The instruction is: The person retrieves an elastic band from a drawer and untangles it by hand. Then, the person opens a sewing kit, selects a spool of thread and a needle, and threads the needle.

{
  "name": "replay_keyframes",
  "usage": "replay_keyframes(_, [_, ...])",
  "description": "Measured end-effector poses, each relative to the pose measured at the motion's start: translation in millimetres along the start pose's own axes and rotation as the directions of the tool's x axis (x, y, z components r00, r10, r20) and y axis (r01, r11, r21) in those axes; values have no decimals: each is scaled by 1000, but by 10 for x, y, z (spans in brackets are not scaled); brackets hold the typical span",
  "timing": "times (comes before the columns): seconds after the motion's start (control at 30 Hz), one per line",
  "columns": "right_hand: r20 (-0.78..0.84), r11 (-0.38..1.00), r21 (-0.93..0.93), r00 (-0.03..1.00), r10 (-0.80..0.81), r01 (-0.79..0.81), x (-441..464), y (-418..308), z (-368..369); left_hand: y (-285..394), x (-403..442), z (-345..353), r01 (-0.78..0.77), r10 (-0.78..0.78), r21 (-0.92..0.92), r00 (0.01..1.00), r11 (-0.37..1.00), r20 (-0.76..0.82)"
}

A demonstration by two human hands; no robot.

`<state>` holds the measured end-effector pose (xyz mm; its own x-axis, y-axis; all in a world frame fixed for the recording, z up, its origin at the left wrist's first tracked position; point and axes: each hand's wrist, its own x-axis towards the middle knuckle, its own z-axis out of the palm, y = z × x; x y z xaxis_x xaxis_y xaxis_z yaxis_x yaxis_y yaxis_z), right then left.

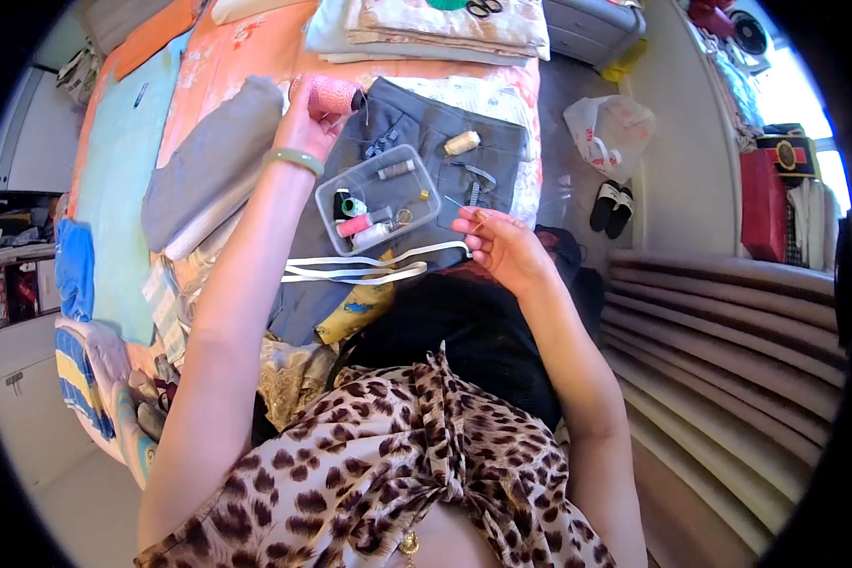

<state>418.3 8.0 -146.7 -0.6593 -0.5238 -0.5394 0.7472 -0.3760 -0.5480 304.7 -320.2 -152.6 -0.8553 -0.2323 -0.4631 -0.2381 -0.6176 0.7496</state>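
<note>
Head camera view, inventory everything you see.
garment: 1, dark grey, centre
box: 1, clear, on garment
spools: several, mixed, inside box
loose spool: 1, cream, on garment
cord: unclear count, white, below box
thread cone: 1, pink, left hand
needle-like item: 1, silvery, right hand
scissors: 1, black, top
bag: 1, white, right
slippers: 2, black-and-white, right
fabrics: several, mixed, mostly left
left hand: 1, ungloved, around thread cone
right hand: 1, ungloved, holding needle-like item

Bed point(241, 68) under blue cloth point(126, 175), grey garment point(428, 128)

Slippers point(621, 212), black, one pair, on floor point(560, 123); plastic bag point(623, 121), white, nearby; blue cloth point(74, 270), edge of bed point(241, 66).
</note>
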Motion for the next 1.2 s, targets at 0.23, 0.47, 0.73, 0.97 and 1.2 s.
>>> replay_keyframes(0.23, [-69,992,129,998,-4,13,-65,-44,-29,-456,772,98,124,-116,45,982,991,-147])
replay_keyframes(0.47, [-67,998,24,996,-54,56,-122,-95,-61,-310,434,-70,160,-143,237,986,958,-89])
replay_keyframes(0.73, [-57,995,9,994,-98,99,-224,-177,213,-390,-1373,210,-75,-88,427,932,901,350])
replay_keyframes(0.97, [63,995,-46,995,-81,84,-284,48,366,-1029,-1879,503,-415,211,367,850,833,484])
replay_keyframes(1.2, [28,919,-366,989,-146,146,-415,26,391,-973,-1841,564,-257,137,311,923,915,360])
